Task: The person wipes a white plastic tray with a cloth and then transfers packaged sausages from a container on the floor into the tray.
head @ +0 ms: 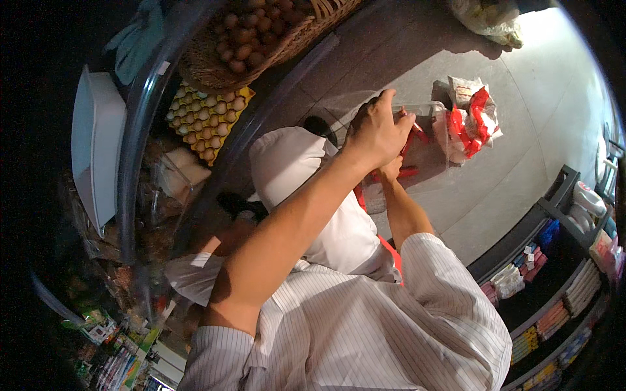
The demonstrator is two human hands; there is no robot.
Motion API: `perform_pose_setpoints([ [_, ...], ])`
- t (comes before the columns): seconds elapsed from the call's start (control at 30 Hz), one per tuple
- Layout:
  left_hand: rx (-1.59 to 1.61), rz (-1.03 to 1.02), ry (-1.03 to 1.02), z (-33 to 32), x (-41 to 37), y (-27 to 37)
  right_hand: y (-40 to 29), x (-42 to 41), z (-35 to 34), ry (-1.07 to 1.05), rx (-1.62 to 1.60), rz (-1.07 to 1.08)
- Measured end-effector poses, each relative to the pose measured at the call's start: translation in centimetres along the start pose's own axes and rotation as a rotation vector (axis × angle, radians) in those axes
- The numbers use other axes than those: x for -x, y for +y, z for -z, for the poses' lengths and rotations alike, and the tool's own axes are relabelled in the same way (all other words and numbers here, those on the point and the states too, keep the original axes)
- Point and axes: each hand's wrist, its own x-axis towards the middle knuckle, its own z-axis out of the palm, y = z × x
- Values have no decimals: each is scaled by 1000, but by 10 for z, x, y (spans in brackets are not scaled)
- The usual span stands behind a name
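Note:
My left hand [379, 129] is over a clear plastic box [447, 137], its fingers bent and partly spread near the rim. Whether it grips the rim cannot be told. Lower down, my right hand [390, 168] is at the box, partly hidden behind my left hand and forearm; its hold is hidden too. Slim red packets or sticks [419, 132] lie in the box, close to both hands. Just beyond the box, a white and red plastic bag [472, 117] rests crumpled on the grey tiled floor [518, 141].
Upper left, a wicker basket [293, 44] holds brown round items, above a yellow egg tray [195, 139] with eggs. A white tub [98, 151] stands further left. Dark shelves [528, 313] with packaged goods fill the lower right. A full plastic bag [489, 24] sits at the top.

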Motion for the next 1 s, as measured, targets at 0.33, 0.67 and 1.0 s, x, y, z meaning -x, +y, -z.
perform_pose_setpoints([
  [0.33,-257,-38,-52,-17,-1,9,-1,-37,-65,268,348,-214],
  [0.67,-303,-30,-93,-18,-1,9,15,-24,-42,-209,-279,-305],
  [1.0,-254,-48,-42,-17,0,0,6,-21,-38,-408,-824,-320],
])
